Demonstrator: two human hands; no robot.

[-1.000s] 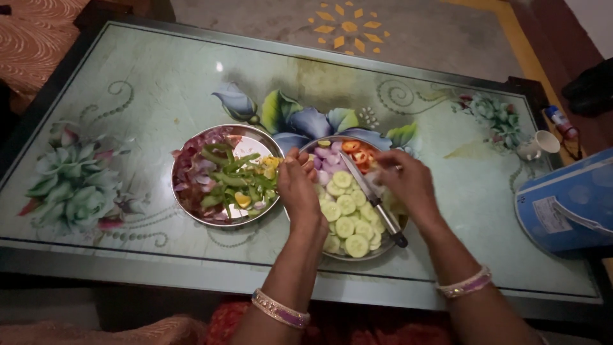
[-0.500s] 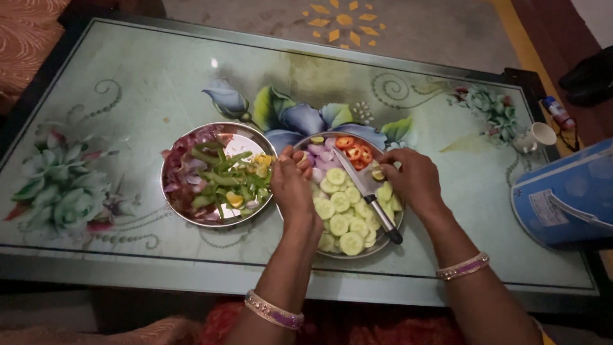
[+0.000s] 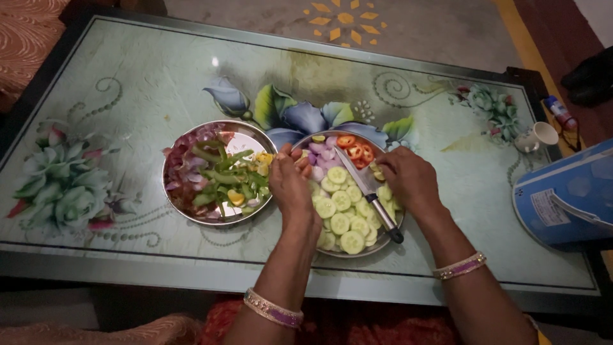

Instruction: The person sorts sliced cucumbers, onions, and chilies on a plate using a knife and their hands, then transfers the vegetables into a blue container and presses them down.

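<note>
Two round steel plates stand side by side on a glass table with a flower pattern (image 3: 140, 96). The left plate (image 3: 246, 133) holds purple onion pieces, green pepper strips and yellow bits. On the right plate (image 3: 377, 246) lie cucumber slices (image 3: 340, 223), red tomato slices (image 3: 355, 151) and pale onion pieces. A knife (image 3: 369, 191) with a black handle rests across the cucumber. My left hand (image 3: 290, 185) hovers between the two plates, fingers bunched together. My right hand (image 3: 408, 179) is at the right plate beside the knife blade, fingertips pinching a small cucumber piece (image 3: 378, 174).
A white cup (image 3: 539, 135) and a small bottle (image 3: 559, 114) stand near the table's right edge. A large blue container (image 3: 568, 198) sits at the right. The table's dark frame (image 3: 191, 281) runs close to my body.
My right hand has drawn slightly back towards the knife with the cucumber piece. My left hand has barely moved. The view has shifted a little.
</note>
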